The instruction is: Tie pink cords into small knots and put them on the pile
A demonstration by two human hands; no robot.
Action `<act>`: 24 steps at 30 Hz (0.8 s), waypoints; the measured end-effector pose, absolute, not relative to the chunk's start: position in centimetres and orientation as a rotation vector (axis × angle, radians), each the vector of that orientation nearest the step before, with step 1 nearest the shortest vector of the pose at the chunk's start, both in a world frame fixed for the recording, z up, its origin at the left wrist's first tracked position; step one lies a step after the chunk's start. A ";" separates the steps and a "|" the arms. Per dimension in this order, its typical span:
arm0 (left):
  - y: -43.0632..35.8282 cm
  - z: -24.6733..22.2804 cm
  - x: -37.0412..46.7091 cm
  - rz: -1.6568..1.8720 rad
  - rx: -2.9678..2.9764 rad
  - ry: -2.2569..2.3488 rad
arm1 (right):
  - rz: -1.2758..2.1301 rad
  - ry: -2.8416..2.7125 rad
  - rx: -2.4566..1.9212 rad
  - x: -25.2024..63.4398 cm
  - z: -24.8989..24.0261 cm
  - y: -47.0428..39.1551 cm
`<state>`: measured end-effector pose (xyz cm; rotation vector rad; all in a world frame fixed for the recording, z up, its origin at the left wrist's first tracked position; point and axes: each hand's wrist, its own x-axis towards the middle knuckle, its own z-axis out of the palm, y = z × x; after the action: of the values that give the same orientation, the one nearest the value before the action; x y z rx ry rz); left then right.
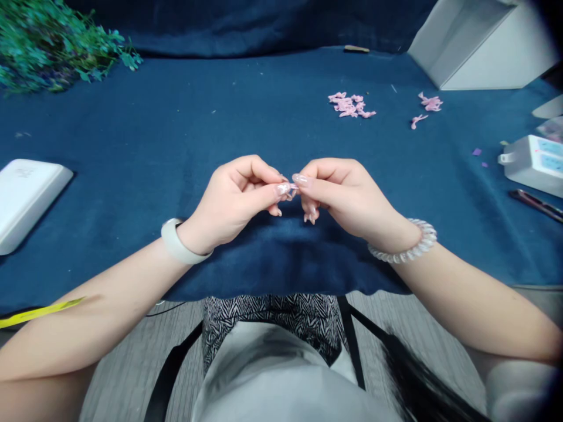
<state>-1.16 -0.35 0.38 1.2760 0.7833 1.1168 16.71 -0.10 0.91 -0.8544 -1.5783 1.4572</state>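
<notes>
Between the fingertips of both hands is a small pink piece [293, 186], mostly covered by the thumbs and fingers; its exact kind cannot be made out. My left hand [235, 196] pinches it from the left, thumb against forefinger. From the right, my right hand [347, 193] pinches its other end, the fingertips of the two hands nearly touching. Both hands are above the front part of the blue cloth [176, 123]. Beyond them lies a pile of small twisted pink pieces [347, 105], with a smaller pink cluster [430, 102] and a single pink piece [419, 121] farther right.
Green foliage [57, 47] fills the back left corner, and a white box-like device [33, 199] sits at the left edge. A white angular stand [488, 53] is at back right. Near the right edge are a white power strip [536, 164] and a dark pen [534, 204].
</notes>
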 end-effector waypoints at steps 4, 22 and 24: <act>-0.3 0.7 -1.3 1.065 1.197 0.758 | 1.453 -1.583 -0.866 16.7 1.0 -0.2; -0.4 0.2 -1.1 1.082 1.334 0.831 | 1.135 -1.643 -0.941 16.7 1.1 -0.3; -0.4 0.3 -1.1 1.084 1.341 0.837 | 1.021 -1.629 -0.939 16.9 1.1 -0.5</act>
<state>-1.08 -0.44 0.34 1.3413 0.8369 1.0841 16.87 -0.47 1.15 -0.9394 -1.6290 1.0210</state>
